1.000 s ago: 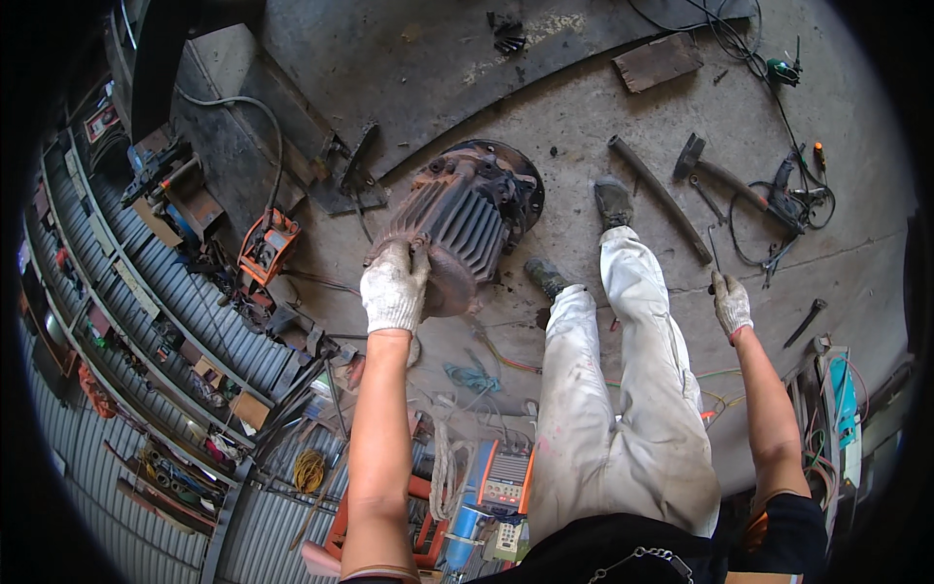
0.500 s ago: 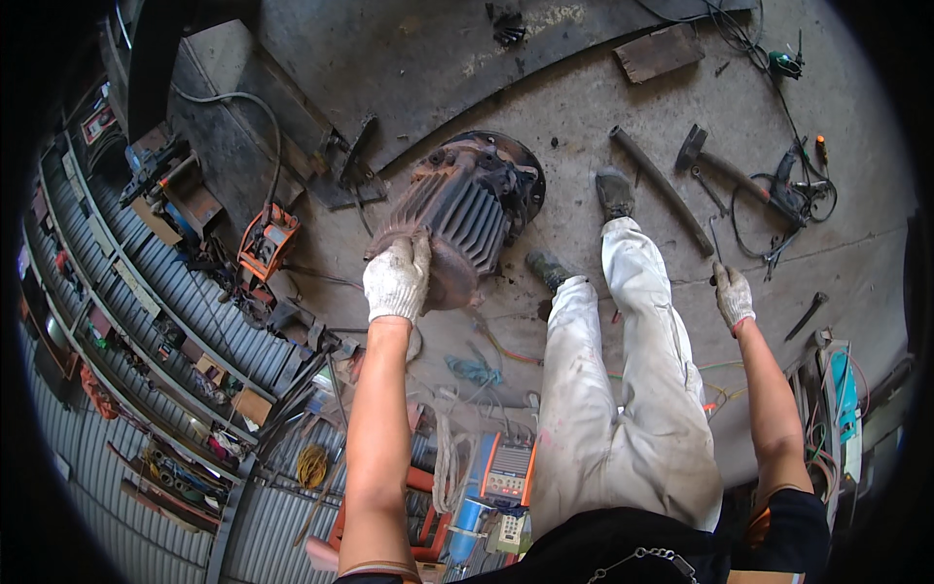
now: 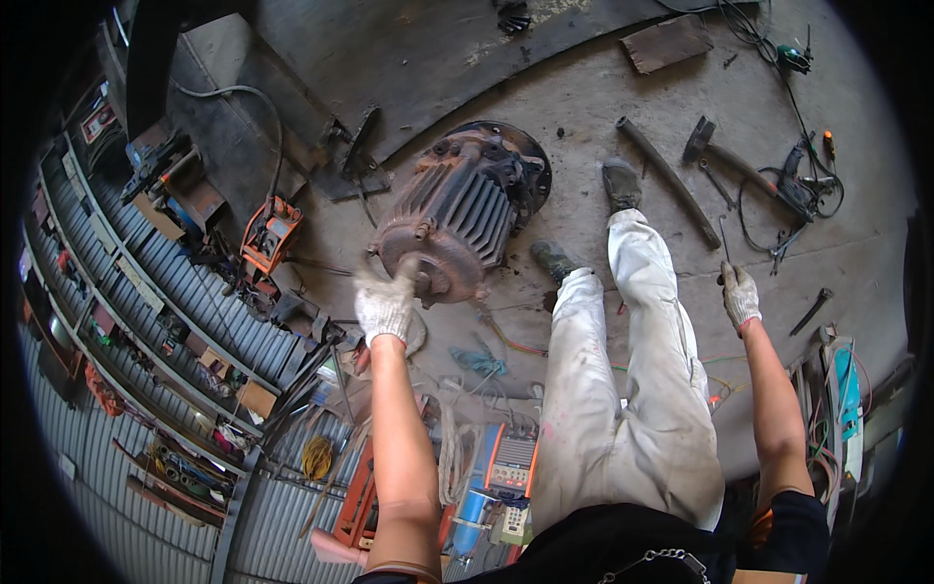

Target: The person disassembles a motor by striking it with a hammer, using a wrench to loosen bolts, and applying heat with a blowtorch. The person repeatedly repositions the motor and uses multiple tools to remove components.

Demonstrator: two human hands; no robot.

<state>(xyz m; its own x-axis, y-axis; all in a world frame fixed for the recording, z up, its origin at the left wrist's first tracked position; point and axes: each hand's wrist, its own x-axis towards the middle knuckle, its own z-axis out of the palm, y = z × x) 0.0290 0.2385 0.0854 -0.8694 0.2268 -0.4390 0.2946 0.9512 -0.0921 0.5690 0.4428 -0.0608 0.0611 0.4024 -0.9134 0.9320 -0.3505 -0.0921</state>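
A rusty, finned electric motor [image 3: 457,209] lies on its side on the concrete floor, its round flange at the far right end. My left hand [image 3: 385,304], in a white knit glove, is at the motor's near end. Its fingers are blurred by motion but look spread, with nothing in them; whether they touch the casing I cannot tell. Out to the right, my gloved right hand [image 3: 740,295] is closed around a screwdriver [image 3: 724,238]. The thin shaft points away from me, and the handle is mostly hidden in the fist.
Beyond my right hand lie a steel pipe [image 3: 666,182], a sledgehammer [image 3: 732,164], a wrench [image 3: 718,185] and a corded power tool [image 3: 793,185]. A bolt [image 3: 811,311] is at right. An orange-framed machine [image 3: 270,234] stands left of the motor. My boots [image 3: 621,185] are beside the motor.
My left hand has come off the motor's edge and moved slightly down toward me, blurring. My right hand still grips the screwdriver. The whole view has shifted a little.
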